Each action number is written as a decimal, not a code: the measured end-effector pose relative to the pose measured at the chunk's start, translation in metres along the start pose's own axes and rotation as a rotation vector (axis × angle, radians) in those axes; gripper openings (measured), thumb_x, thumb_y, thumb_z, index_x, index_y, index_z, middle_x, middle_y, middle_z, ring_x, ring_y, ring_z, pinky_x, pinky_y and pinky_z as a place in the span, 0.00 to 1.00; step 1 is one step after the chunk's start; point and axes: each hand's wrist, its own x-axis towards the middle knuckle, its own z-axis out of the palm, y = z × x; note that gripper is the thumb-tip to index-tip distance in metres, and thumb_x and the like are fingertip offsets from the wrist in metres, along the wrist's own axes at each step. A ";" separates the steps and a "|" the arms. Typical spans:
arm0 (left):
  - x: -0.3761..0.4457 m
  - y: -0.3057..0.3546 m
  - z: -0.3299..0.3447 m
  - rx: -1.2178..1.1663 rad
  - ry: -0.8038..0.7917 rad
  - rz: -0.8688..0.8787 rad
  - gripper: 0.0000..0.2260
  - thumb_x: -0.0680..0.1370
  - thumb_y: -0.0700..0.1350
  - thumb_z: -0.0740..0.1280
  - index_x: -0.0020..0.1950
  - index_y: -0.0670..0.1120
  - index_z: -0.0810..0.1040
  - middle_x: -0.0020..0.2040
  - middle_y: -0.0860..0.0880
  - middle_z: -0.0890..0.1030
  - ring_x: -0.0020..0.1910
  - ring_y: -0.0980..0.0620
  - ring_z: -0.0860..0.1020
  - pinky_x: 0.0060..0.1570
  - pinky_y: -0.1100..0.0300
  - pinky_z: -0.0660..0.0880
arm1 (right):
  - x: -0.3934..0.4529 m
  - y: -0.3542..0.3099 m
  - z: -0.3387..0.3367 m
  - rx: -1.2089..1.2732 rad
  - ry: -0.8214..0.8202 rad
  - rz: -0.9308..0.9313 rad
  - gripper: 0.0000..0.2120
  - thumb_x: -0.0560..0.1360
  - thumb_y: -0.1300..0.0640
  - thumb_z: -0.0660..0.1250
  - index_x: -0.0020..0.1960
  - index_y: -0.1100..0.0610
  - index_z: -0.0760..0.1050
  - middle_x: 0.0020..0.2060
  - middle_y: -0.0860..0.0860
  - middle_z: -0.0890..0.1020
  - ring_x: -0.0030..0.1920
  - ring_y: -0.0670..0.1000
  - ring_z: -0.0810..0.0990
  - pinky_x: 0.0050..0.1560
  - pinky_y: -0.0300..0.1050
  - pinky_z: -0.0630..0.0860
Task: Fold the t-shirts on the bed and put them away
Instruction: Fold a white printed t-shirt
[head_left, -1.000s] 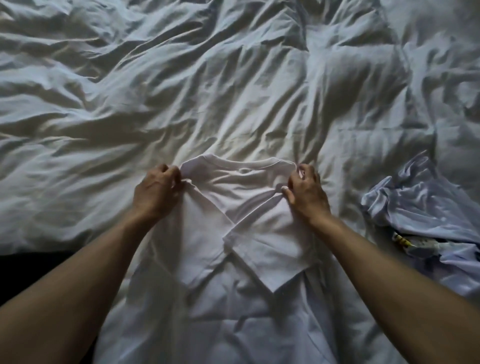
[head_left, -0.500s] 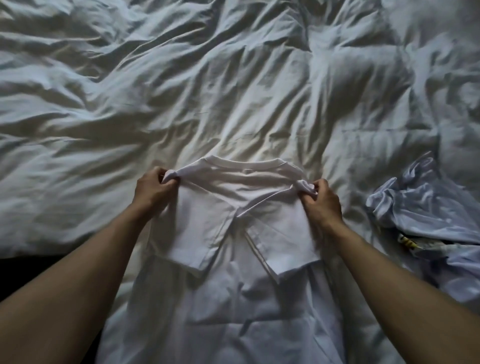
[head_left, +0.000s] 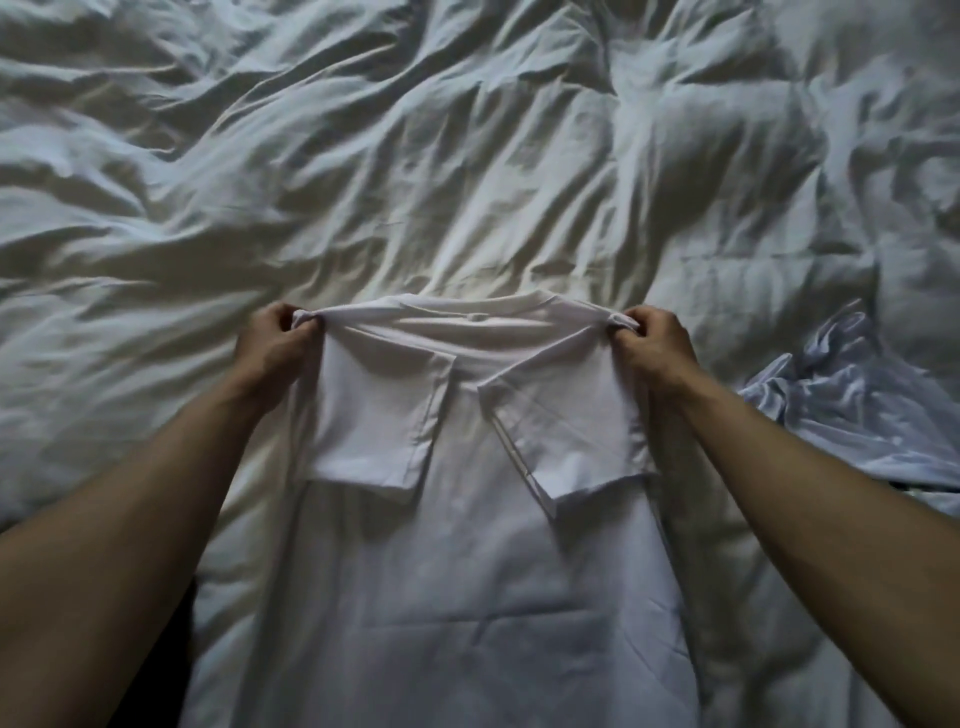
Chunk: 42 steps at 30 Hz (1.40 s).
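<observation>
A white t-shirt (head_left: 467, 545) lies lengthwise on the bed, collar away from me, both sleeves folded inward over its back. My left hand (head_left: 272, 345) pinches the left shoulder corner and my right hand (head_left: 652, 345) pinches the right shoulder corner. Between them the collar end is pulled taut and raised slightly off the duvet. The hem runs out of view at the bottom.
A crumpled white duvet (head_left: 415, 156) covers the whole bed. A rumpled pile of pale clothing (head_left: 852, 410) lies at the right edge beside my right forearm. A dark strip (head_left: 156, 665) shows past the bed's edge at the lower left.
My hands moved apart and gripped the shoulder corners, lifting and stretching the collar end. The folded sleeves straightened and now lie flatter on the shirt.
</observation>
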 end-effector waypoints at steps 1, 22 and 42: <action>0.005 0.004 0.000 0.010 0.020 0.008 0.10 0.67 0.54 0.67 0.40 0.49 0.77 0.39 0.48 0.79 0.41 0.50 0.75 0.42 0.55 0.70 | 0.005 -0.005 0.000 0.000 0.009 -0.005 0.07 0.77 0.59 0.64 0.49 0.59 0.80 0.43 0.56 0.82 0.49 0.56 0.79 0.42 0.41 0.66; -0.169 -0.074 -0.021 0.460 0.139 -0.045 0.10 0.80 0.48 0.65 0.56 0.42 0.78 0.53 0.38 0.83 0.52 0.36 0.80 0.48 0.49 0.72 | -0.175 0.066 0.057 -0.509 0.081 0.004 0.34 0.76 0.45 0.67 0.77 0.53 0.59 0.66 0.62 0.67 0.61 0.65 0.71 0.57 0.60 0.72; -0.417 -0.184 -0.064 0.383 0.043 -0.325 0.06 0.80 0.41 0.65 0.44 0.41 0.76 0.43 0.37 0.82 0.46 0.38 0.80 0.43 0.49 0.73 | -0.410 0.148 0.032 -0.021 -0.122 0.523 0.10 0.77 0.53 0.68 0.48 0.59 0.71 0.56 0.63 0.81 0.57 0.64 0.78 0.49 0.50 0.71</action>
